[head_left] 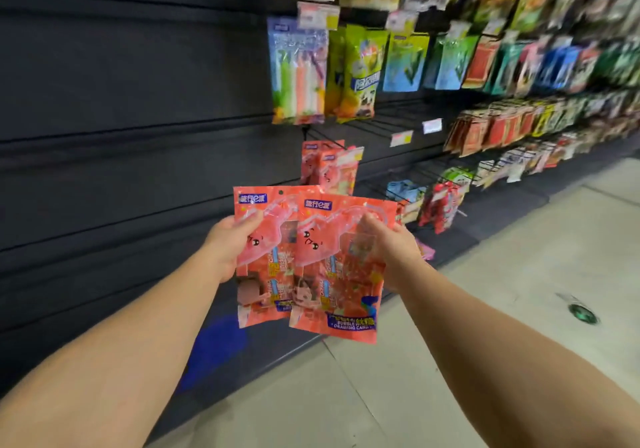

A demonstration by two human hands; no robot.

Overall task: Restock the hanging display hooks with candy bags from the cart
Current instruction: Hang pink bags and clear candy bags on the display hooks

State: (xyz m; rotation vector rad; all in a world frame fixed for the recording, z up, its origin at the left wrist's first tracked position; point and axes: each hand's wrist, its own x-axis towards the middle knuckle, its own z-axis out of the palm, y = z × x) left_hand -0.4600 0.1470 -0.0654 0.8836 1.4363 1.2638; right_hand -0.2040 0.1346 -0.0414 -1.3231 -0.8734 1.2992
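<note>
While both hands grip them, two red candy bags (pixel 311 257) sit centre-frame, matching bags (pixel 329 167) hooked at 12 o'clock. Left hand (pixel 230 246) and right hand (pixel 391 250) pinch edges. Judged light, limp, slippery; hold near hang-hole (pixel 281 192).

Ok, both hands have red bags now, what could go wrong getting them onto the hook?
The left hand and right hand hold overlapping red candy bags, so one could slip. The matching hook already carries bags, and the punched hole is small, so threading may miss.
</note>
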